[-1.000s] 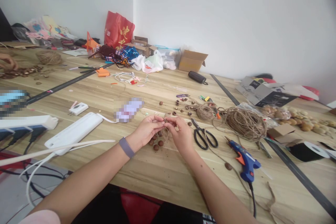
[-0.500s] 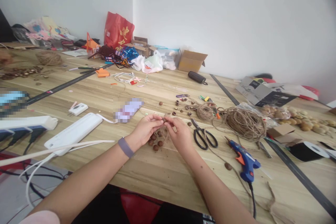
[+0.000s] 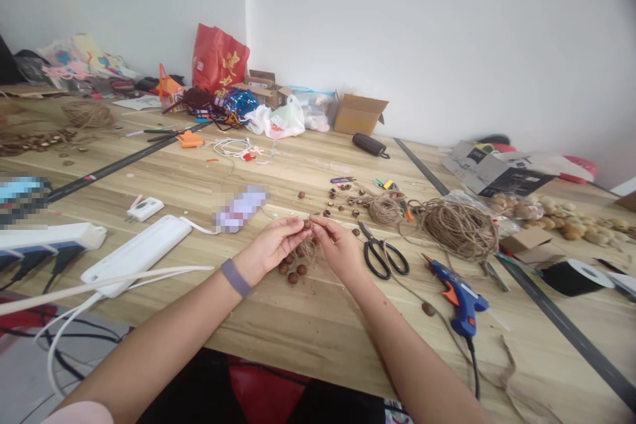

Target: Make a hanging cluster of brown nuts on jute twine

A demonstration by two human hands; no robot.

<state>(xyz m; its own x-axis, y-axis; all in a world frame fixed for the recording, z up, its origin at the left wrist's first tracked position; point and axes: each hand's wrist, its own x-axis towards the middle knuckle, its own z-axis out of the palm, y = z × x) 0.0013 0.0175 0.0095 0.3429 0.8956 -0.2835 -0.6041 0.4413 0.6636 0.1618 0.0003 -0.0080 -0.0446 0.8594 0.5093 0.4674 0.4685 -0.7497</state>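
My left hand [image 3: 271, 245] pinches a round brown nut [image 3: 307, 224] between thumb and fingers. My right hand [image 3: 338, 248] closes its fingertips at the nut's right side; whether it also pinches twine there is hidden. Just below the hands, several brown nuts [image 3: 292, 277] lie in a cluster with thin twine [image 3: 309, 252] among them, partly covered by the left fingers. To the right of my right hand lie black-handled scissors [image 3: 385, 258], spread a little. A blue glue gun [image 3: 462, 305] rests farther right.
Behind the scissors sit a small twine ball [image 3: 385, 210] and a large twine coil [image 3: 460, 228], with loose nuts nearby. A white power strip [image 3: 136, 255] and cables occupy the left. A cardboard box [image 3: 360, 114], red bag [image 3: 218, 59] and black tape roll [image 3: 571, 276] stand farther off.
My left hand has turned slightly, its fingers opening to show the nut at the fingertips. The right hand stays beside it. The whole view has shifted slightly.
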